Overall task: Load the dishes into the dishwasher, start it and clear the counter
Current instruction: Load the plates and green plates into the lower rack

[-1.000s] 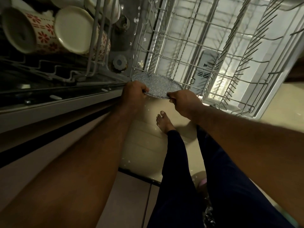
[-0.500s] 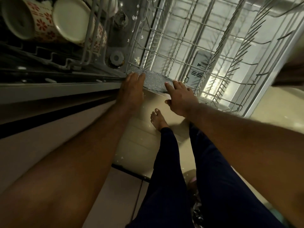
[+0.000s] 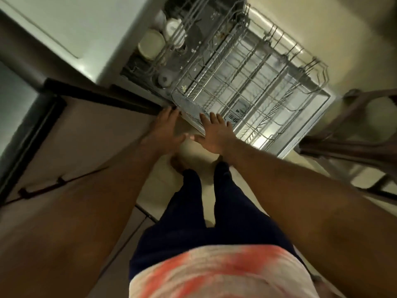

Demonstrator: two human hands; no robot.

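Observation:
A speckled grey plate (image 3: 187, 105) lies at the near left corner of the pulled-out lower dishwasher rack (image 3: 253, 82). My left hand (image 3: 165, 130) hovers just short of the plate with fingers straight and holds nothing. My right hand (image 3: 214, 132) is spread flat beside it, fingertips near the plate's near edge, also holding nothing. Cups and a pale bowl (image 3: 151, 45) sit in the upper rack deeper inside the machine.
The open dishwasher door (image 3: 300, 134) lies flat under the rack. A dark wooden chair (image 3: 354, 134) stands to the right. Cabinet fronts (image 3: 75, 136) with a dark counter edge run along the left. My legs and bare foot (image 3: 178, 163) are on the tiled floor.
Both hands have let go of the plate, which now rests in the rack, and drawn back with fingers spread. The view has risen and pulled away from the dishwasher.

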